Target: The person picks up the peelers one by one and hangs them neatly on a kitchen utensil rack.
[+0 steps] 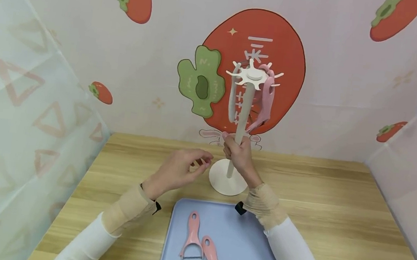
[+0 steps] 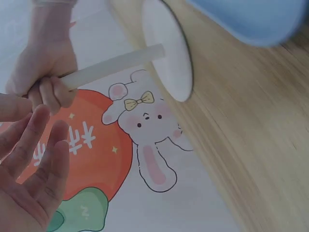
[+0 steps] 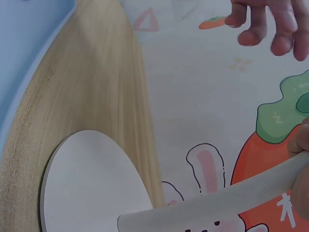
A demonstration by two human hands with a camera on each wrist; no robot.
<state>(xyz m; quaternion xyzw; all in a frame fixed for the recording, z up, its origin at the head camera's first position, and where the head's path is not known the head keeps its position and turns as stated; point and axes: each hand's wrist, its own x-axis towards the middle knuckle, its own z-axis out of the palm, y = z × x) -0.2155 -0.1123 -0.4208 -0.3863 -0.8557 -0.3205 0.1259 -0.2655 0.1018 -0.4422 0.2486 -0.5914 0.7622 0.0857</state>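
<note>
A white stand with a round base and a ring of hooks on top stands near the back of the table. My right hand grips its pole low down, fingers wrapped round it. Pink peelers hang from hooks on the right side, and a pale grey utensil hangs on the left. Just left of the pole, my left hand holds nothing; its fingers are loosely bent, as the left wrist view shows of this hand too.
A blue tray lies in front of the stand, between my forearms. Two pink peelers, one upper left and one lower, lie in it. Behind the wooden table rises a printed backdrop, with side panels at left and right.
</note>
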